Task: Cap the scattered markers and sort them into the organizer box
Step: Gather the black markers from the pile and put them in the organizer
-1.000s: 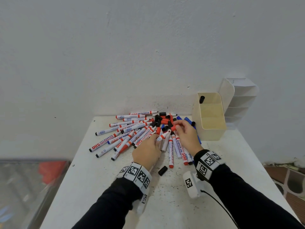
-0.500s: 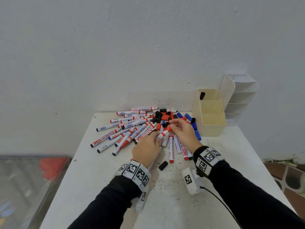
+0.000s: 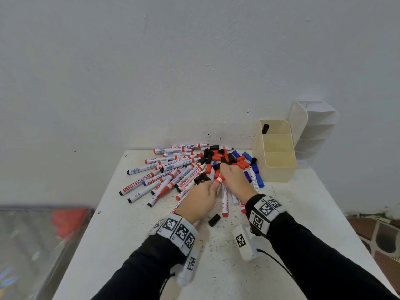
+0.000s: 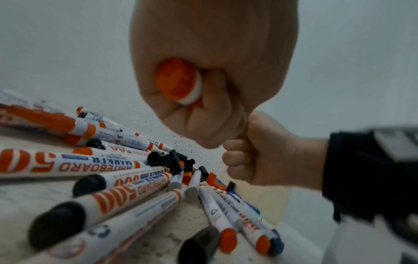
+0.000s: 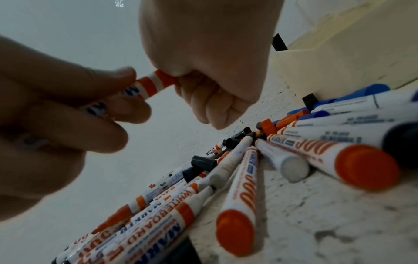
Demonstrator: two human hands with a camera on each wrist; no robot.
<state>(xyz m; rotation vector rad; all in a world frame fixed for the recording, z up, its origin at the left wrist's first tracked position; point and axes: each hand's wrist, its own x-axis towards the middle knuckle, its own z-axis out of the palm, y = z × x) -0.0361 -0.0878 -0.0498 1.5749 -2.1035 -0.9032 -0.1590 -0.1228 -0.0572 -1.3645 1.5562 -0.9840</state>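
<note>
A red whiteboard marker [image 3: 219, 179] is held just above the pile between both hands. My left hand [image 3: 200, 198] is curled round its barrel; the red butt end [image 4: 176, 80] shows inside that fist. My right hand [image 3: 234, 181] is closed over the marker's front end, where a red cap [image 5: 166, 78] enters its fist; the tip is hidden. Several uncapped markers [image 3: 173, 174] lie fanned on the white table [image 3: 303, 213], with loose red, black and blue caps [image 3: 227, 158] behind the hands. The cream organizer box [image 3: 279, 172] stands at the back right with one black-capped marker [image 3: 265, 128] in its rear compartment.
A white divided rack [image 3: 313, 131] leans against the wall behind the box. One loose black cap [image 3: 214, 220] lies near my wrists. Capped blue markers [image 3: 257, 178] rest against the box's front left. The table drops off at the left, by a glass surface [image 3: 43, 245].
My right hand brought a red cap from the pile toward me and closed over the front end of the marker that my left hand holds. Both hands now meet.
</note>
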